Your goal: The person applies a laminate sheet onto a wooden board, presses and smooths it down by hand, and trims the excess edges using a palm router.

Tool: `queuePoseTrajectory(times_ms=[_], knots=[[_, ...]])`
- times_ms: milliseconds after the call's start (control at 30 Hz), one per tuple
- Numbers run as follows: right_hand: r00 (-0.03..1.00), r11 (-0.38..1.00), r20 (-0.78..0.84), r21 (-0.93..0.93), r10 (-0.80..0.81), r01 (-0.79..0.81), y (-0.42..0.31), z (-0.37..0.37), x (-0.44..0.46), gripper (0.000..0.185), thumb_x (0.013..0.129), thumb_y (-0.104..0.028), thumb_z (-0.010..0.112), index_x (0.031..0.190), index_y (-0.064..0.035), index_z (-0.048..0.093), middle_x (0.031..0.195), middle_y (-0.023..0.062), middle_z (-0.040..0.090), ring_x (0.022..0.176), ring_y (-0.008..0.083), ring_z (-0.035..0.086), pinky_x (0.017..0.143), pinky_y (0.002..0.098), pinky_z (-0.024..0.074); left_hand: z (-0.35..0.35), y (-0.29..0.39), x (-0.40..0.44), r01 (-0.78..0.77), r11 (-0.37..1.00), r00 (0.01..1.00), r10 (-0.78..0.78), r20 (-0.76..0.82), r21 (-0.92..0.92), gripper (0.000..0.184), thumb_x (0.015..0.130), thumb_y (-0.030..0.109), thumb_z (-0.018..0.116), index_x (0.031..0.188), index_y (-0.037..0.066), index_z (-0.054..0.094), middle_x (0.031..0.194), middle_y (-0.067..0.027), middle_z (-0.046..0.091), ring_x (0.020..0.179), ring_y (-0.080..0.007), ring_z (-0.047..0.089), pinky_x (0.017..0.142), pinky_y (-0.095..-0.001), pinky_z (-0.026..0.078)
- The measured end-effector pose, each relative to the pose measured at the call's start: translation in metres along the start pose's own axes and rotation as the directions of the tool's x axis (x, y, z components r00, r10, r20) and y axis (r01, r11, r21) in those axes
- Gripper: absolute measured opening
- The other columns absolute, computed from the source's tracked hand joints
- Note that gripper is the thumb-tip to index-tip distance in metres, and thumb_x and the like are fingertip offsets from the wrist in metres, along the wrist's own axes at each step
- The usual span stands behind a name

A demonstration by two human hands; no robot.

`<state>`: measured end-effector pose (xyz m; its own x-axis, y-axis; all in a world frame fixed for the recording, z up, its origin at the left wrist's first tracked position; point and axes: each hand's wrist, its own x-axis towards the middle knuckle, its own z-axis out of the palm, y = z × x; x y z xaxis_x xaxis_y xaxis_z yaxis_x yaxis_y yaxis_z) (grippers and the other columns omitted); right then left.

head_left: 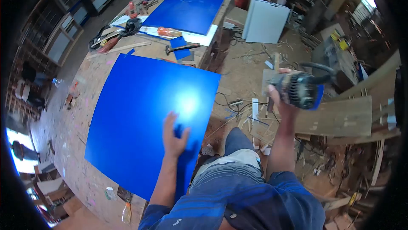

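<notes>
A large glossy blue panel point(127, 115) lies on the wooden workbench, with a bright reflection near its right side. Over its right part is my left hand point(173, 138), fingers apart and holding nothing; whether it touches the surface I cannot tell. Off the bench to the right, my right hand point(278, 96) grips a dark corded power tool point(299, 89) with a vented round housing. The tool's exact kind is not clear, and its working end is hidden. A hammer point(182, 48) rests on a small blue offcut point(180, 52) beyond the panel.
Another blue sheet point(187, 11) lies at the bench's far end, near a black plastic bag point(132, 26) and an orange bottle point(168, 32). White panels point(265, 21) lean at the back right. Cables and wood scraps point(255, 115) litter the floor. A bottle point(126, 213) is by the near bench edge.
</notes>
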<state>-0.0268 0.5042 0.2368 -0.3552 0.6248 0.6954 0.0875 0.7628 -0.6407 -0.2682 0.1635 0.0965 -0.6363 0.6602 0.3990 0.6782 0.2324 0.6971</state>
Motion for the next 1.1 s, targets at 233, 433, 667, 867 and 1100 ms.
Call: queuePoseTrajectory(times_ms=[233,433,667,867,1100], knots=[[0.961,0.844,0.040,0.469,0.274,-0.260,-0.002,0.020,-0.116,0.045,0.096,-0.030,0.082,0.128,-0.0007,0.071,0.109,0.0136,0.076,0.102,0.0264,0.075,0.096,0.0398,0.0608,0.025,0.222,0.062,-0.406,0.730,0.802,0.573,0.170,-0.550,0.103,0.079,0.027,0.101,0.162,0.002,0.046,0.165,-0.0216,0.053,0.150,-0.0390,0.055,0.125,-0.0482,0.044],[0.924,0.633,0.050,0.714,0.380,-0.299,-0.080,-0.024,-0.162,0.031,0.096,-0.018,0.075,0.122,0.0002,0.074,0.114,0.0149,0.078,0.105,0.0291,0.077,0.094,0.0411,0.0613,0.042,0.257,-0.016,-0.133,0.757,0.883,0.383,0.270,-0.640,0.109,0.073,0.026,0.106,0.157,0.002,0.040,0.148,-0.0156,0.060,0.135,-0.0288,0.063,0.116,-0.0429,0.051],[0.992,0.997,-0.117,0.064,0.056,-0.049,-0.111,-0.084,-0.290,0.039,0.105,-0.025,0.063,0.133,0.0014,0.070,0.133,0.0190,0.074,0.123,0.0341,0.073,0.108,0.0456,0.0568,0.027,0.286,-0.146,-0.151,0.782,0.897,0.366,0.249,-0.605,0.095,0.069,0.023,0.108,0.143,0.004,0.053,0.131,-0.0120,0.071,0.117,-0.0233,0.072,0.102,-0.0399,0.059],[0.992,0.987,-0.042,0.111,0.121,-0.115,-0.135,-0.113,-0.395,0.045,0.087,-0.022,0.083,0.125,0.0005,0.073,0.120,0.0181,0.078,0.105,0.0356,0.079,0.091,0.0443,0.0621,-0.018,0.304,-0.234,-0.215,0.857,0.861,0.392,0.323,-0.468,0.099,0.069,0.031,0.109,0.145,0.001,0.053,0.132,-0.0146,0.070,0.121,-0.0253,0.070,0.106,-0.0409,0.057],[0.997,0.979,0.046,0.192,0.059,-0.067,-0.196,-0.127,-0.439,0.065,0.072,-0.034,0.100,0.122,-0.0023,0.074,0.116,0.0159,0.079,0.101,0.0347,0.079,0.089,0.0441,0.0624,-0.077,0.278,-0.289,0.324,0.773,0.694,0.197,0.693,-0.545,0.082,0.092,0.020,0.089,0.159,-0.003,0.048,0.148,-0.0168,0.063,0.138,-0.0243,0.061,0.118,-0.0416,0.049]])
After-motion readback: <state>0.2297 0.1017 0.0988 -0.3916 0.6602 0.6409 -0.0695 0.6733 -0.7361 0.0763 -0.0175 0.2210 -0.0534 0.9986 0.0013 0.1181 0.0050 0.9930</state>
